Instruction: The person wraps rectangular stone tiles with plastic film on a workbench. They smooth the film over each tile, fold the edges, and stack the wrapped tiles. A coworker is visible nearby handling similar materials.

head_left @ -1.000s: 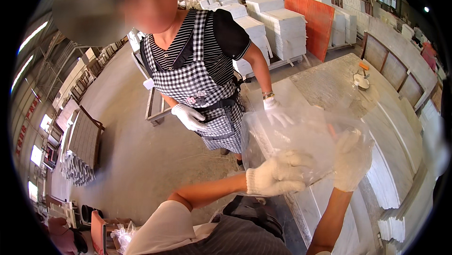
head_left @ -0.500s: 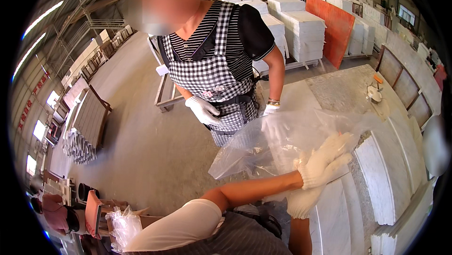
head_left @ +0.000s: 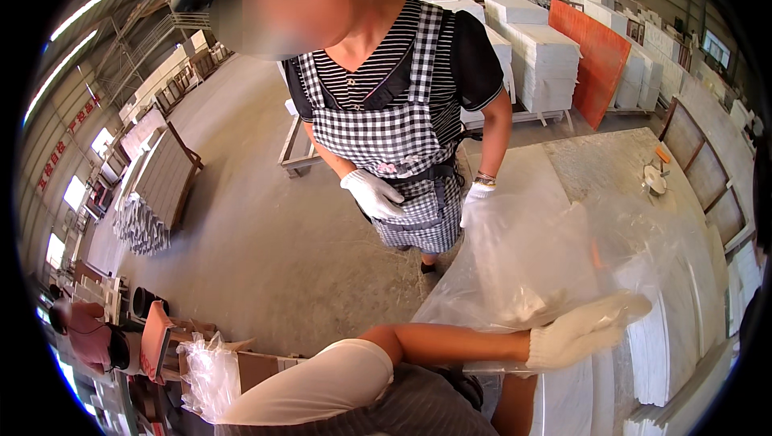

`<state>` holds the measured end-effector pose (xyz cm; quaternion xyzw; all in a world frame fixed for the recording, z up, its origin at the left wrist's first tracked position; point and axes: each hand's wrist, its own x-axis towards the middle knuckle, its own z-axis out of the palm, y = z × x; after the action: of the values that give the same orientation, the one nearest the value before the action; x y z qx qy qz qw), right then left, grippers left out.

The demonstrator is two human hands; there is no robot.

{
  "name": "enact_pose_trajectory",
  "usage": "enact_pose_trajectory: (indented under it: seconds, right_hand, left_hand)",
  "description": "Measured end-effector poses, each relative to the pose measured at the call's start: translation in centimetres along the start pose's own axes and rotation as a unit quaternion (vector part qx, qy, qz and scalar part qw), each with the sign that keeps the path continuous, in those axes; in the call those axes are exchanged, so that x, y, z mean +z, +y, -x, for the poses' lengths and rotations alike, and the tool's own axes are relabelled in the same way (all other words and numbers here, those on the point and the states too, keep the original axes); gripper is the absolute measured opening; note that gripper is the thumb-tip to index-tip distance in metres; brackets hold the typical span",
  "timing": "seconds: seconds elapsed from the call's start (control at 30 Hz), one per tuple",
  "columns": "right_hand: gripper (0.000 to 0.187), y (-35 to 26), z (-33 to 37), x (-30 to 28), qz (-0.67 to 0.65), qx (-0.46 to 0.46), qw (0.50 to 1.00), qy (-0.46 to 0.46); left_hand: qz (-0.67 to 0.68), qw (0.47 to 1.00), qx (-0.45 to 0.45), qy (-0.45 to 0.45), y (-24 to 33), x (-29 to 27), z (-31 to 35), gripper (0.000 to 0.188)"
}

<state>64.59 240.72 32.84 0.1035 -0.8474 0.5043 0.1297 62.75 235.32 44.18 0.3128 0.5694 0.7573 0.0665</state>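
A clear plastic bag (head_left: 519,255) is spread out in front of me, over pale stone slabs (head_left: 567,392). My left hand (head_left: 591,331), in a cream knit glove, reaches to the right along the bag's near edge. Its fingers are pressed together on the film. My right forearm passes under the left one. My right hand (head_left: 531,303), also gloved, shows only blurrily through the plastic, so its fingers cannot be made out. Across from me stands a co-worker in a checked apron, whose white-gloved hand (head_left: 476,201) is at the far side of the bag.
A hand tool with an orange handle (head_left: 662,155) and a pale disc (head_left: 654,180) lie on the far right of the table. Stone slabs (head_left: 643,331) lean at the right. Crumpled plastic (head_left: 211,376) sits lower left. White stacks (head_left: 535,58) and a red panel (head_left: 589,62) stand behind.
The plastic has spread wider and to the right. My left hand has moved lower and right, while my right hand has gone from below it to behind the film. The view has shifted slightly.
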Motion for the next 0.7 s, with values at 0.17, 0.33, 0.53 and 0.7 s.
enact_pose_trajectory:
  seconds: [0.17,0.33,0.53,0.7]
  right_hand:
    - [0.042,-3.3,2.2,3.9,-0.039,-0.038,0.990,-0.126]
    - [0.042,-1.8,4.9,6.4,0.016,-0.064,0.969,-0.237]
    - [0.043,2.2,-1.6,0.1,0.082,0.008,0.992,-0.094]
    - [0.044,4.9,-5.7,-4.7,0.113,0.058,0.991,0.040]
  left_hand:
    - [0.100,0.995,0.008,0.015,1.2,-0.5,-1.6,0.043]
    - [0.135,0.989,-0.061,0.019,1.8,-1.3,-4.7,0.039]
    - [0.160,0.984,-0.001,0.075,0.1,-2.8,-4.5,0.033]
    - [-0.231,0.948,0.215,0.052,-4.5,-3.2,-4.2,0.022]
